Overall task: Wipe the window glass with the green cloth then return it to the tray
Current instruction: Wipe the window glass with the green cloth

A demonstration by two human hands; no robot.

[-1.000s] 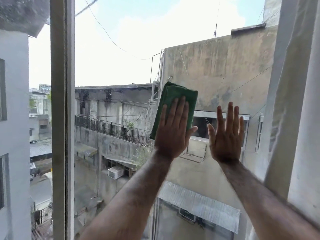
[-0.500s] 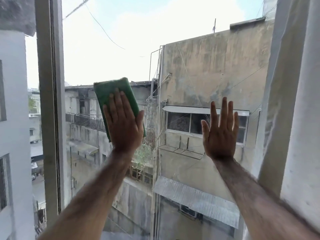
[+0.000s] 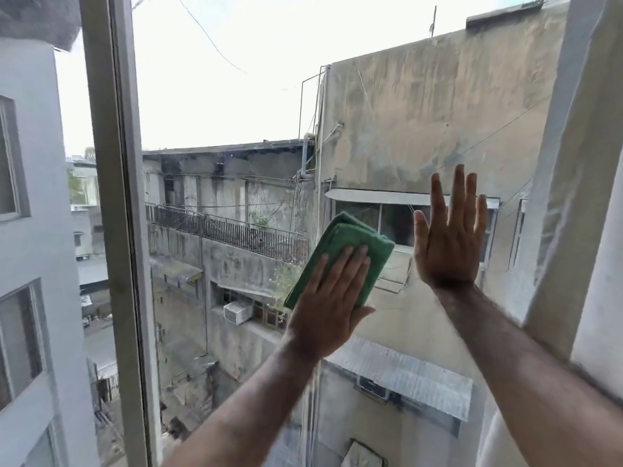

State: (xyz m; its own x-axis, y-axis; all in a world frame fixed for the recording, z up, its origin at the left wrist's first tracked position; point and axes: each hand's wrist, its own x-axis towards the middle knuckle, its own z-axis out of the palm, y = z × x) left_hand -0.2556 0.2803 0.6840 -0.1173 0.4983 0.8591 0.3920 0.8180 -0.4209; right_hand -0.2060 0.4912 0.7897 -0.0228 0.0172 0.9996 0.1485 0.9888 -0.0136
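You are standing at an upper-storey window in a built-up residential area. The window frame (image 3: 114, 230) is pale, and a light curtain (image 3: 573, 197) hangs at your right. Through the window glass (image 3: 219, 112) you see stained concrete buildings (image 3: 421, 123), a railed balcony (image 3: 236, 232), a wall-mounted air conditioner (image 3: 237, 311) and overhead cables (image 3: 209, 38).

I see the folded green cloth (image 3: 350, 242) lying flat against the window glass (image 3: 236, 106), tilted rightward, its lower half hidden.
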